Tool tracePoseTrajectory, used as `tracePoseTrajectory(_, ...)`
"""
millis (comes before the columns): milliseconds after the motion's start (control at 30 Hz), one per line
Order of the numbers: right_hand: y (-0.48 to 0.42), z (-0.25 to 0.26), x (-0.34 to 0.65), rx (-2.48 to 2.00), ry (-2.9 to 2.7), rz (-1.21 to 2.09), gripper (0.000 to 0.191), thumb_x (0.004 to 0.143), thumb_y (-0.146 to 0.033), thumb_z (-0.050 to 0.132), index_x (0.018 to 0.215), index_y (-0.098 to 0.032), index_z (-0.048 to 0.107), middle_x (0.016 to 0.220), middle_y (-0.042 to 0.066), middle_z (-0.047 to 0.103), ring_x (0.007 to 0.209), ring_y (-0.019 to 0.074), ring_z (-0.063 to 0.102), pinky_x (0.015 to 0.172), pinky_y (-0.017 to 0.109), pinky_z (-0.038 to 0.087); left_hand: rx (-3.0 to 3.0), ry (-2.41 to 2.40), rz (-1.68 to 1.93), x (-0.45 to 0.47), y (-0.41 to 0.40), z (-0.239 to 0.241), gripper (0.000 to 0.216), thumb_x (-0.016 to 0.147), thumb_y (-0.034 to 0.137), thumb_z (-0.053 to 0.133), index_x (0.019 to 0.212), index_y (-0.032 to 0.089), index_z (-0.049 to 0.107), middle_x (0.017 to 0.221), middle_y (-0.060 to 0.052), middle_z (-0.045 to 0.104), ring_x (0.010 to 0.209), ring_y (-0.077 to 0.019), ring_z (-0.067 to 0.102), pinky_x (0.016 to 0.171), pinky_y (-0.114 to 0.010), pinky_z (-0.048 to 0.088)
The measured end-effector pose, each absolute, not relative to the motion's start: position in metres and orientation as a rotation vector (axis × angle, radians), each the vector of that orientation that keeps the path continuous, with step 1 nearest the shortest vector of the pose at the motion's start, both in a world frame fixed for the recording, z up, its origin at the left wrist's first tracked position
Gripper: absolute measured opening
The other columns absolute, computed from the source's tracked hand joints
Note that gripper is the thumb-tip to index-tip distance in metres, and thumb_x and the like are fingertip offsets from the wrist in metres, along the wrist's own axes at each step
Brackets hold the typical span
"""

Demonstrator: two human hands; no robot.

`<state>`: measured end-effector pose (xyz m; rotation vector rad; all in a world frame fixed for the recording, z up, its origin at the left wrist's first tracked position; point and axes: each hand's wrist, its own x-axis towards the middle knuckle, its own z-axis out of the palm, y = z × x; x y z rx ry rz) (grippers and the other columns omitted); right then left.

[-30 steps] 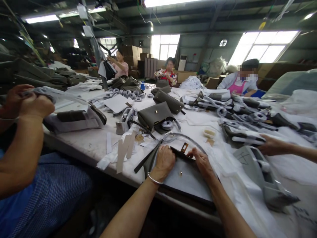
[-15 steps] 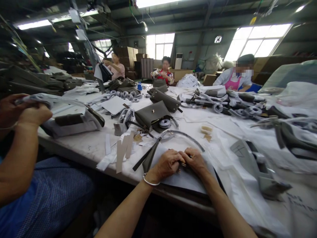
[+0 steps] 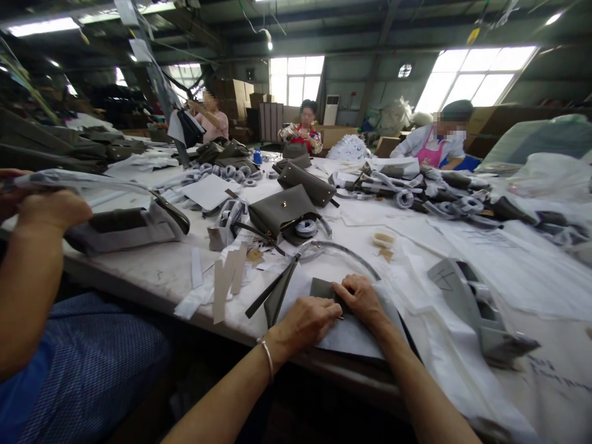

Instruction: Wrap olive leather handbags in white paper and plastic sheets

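Observation:
A bag (image 3: pixel 278 293) of olive-grey leather lies at the table edge before me, mostly hidden under white tissue paper (image 3: pixel 356 342). On the paper rests a small olive-grey leather piece (image 3: pixel 320 287), partly covered by my hands. My left hand (image 3: pixel 308 319), with a bangle on the wrist, closes its curled fingers on the near side of this piece. A tiny gold-coloured metal bit shows by its fingertips. My right hand (image 3: pixel 363 299) grips the piece's right side, thumb on top and fingers bent. Behind them arches the bag's wrapped strap (image 3: pixel 345 248).
Another olive-grey bag (image 3: pixel 282 213) lies beyond, with paper strips (image 3: pixel 225 277) to the left. At right stands a grey tape dispenser-like holder (image 3: pixel 462 302). A neighbour's hand (image 3: pixel 55 213) works on a wrapped bag (image 3: pixel 124 231). Several people sit across the table.
My left hand has moved slightly down and flattened. The hands have come apart a little, so the leather piece now shows between and behind them. The view has shifted slightly.

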<state>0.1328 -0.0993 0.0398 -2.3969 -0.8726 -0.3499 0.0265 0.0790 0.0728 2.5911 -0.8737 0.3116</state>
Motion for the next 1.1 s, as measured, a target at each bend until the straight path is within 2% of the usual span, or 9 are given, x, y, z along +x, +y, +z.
tracePoseTrajectory(167, -0.099, 0.039, 0.133, -2.383, -0.867, -0.333, 0.043, 0.094, -0.043, 0.048, 0.056, -0.024, 0.042, 0.059, -0.002, 0.050, 0.063, 0.0166, 0.049, 0.071, 0.032, 0.035, 2.590, -0.952, 0.376, 0.025, 0.077, 0.068, 0.005, 0.095, 0.021, 0.052, 0.092, 0.019, 0.054, 0.094, -0.002, 0.064, 0.088, -0.0162, 0.062, 0.082, -0.027, 0.050)
tracePoseTrajectory(433, -0.099, 0.037, 0.134, -2.362, -0.843, -0.312, 0.044, 0.094, -0.046, 0.048, 0.056, -0.024, 0.042, 0.059, -0.002, 0.049, 0.063, 0.0167, 0.048, 0.069, 0.031, 0.035, 2.640, -0.822, 0.541, 0.025, 0.072, 0.051, 0.017, 0.099, 0.016, 0.040, 0.092, 0.017, 0.055, 0.092, -0.005, 0.065, 0.090, -0.0168, 0.064, 0.084, -0.030, 0.052)
tracePoseTrajectory(533, -0.099, 0.039, 0.133, -2.362, -0.834, -0.310, 0.043, 0.094, -0.047, 0.047, 0.057, -0.024, 0.043, 0.060, -0.002, 0.050, 0.064, 0.0169, 0.049, 0.069, 0.032, 0.036, 2.644, -0.896, 0.484, 0.023, 0.072, 0.056, 0.015, 0.098, 0.028, 0.048, 0.095, 0.017, 0.056, 0.097, -0.007, 0.066, 0.096, -0.0193, 0.064, 0.088, -0.032, 0.052)
tracePoseTrajectory(633, -0.099, 0.042, 0.132, -2.365, -0.838, -0.315, 0.045, 0.095, -0.048, 0.044, 0.057, -0.024, 0.043, 0.060, -0.001, 0.051, 0.064, 0.0169, 0.050, 0.069, 0.032, 0.036, 2.666, -0.897, 0.429, 0.019, 0.071, 0.059, 0.026, 0.093, 0.041, 0.058, 0.098, 0.016, 0.057, 0.103, -0.008, 0.066, 0.101, -0.0224, 0.063, 0.092, -0.035, 0.051)
tracePoseTrajectory(767, -0.097, 0.043, 0.131, -2.367, -0.836, -0.353, 0.047, 0.094, -0.052, 0.040, 0.056, -0.024, 0.044, 0.060, 0.000, 0.053, 0.064, 0.0176, 0.051, 0.070, 0.032, 0.038, 2.707, -0.837, 0.477, 0.016, 0.070, 0.059, 0.016, 0.096, 0.030, 0.054, 0.104, 0.015, 0.057, 0.111, -0.009, 0.064, 0.104, -0.0209, 0.062, 0.096, -0.036, 0.047)
tracePoseTrajectory(900, -0.098, 0.041, 0.132, -2.330, -0.828, -0.312, 0.048, 0.090, -0.056, 0.043, 0.053, -0.026, 0.043, 0.058, 0.001, 0.051, 0.060, 0.0188, 0.051, 0.065, 0.033, 0.040, 2.704, -0.886, 0.543, 0.010, 0.071, 0.058, 0.014, 0.098, 0.028, 0.050, 0.099, 0.017, 0.058, 0.104, -0.006, 0.064, 0.100, -0.0177, 0.061, 0.093, -0.031, 0.046)
tracePoseTrajectory(1000, -0.107, 0.034, 0.137, -2.296, -0.875, -0.248, 0.042, 0.085, -0.057, 0.047, 0.055, -0.028, 0.051, 0.059, 0.002, 0.056, 0.060, 0.0207, 0.055, 0.065, 0.034, 0.045, 2.780, -0.955, 0.619, 0.010, 0.069, 0.051, 0.014, 0.097, 0.028, 0.050, 0.095, 0.020, 0.061, 0.103, -0.007, 0.064, 0.095, -0.0165, 0.061, 0.085, -0.028, 0.047)
tracePoseTrajectory(1100, -0.121, 0.017, 0.153, -2.266, -0.992, -0.280, 0.017, 0.071, -0.052, 0.061, 0.071, -0.037, 0.068, 0.073, 0.005, 0.067, 0.074, 0.0258, 0.063, 0.072, 0.037, 0.051, 2.834, -1.067, 0.658, 0.020, 0.066, 0.037, 0.016, 0.093, 0.036, 0.054, 0.086, 0.026, 0.064, 0.101, -0.004, 0.066, 0.089, -0.0170, 0.062, 0.075, -0.029, 0.047)
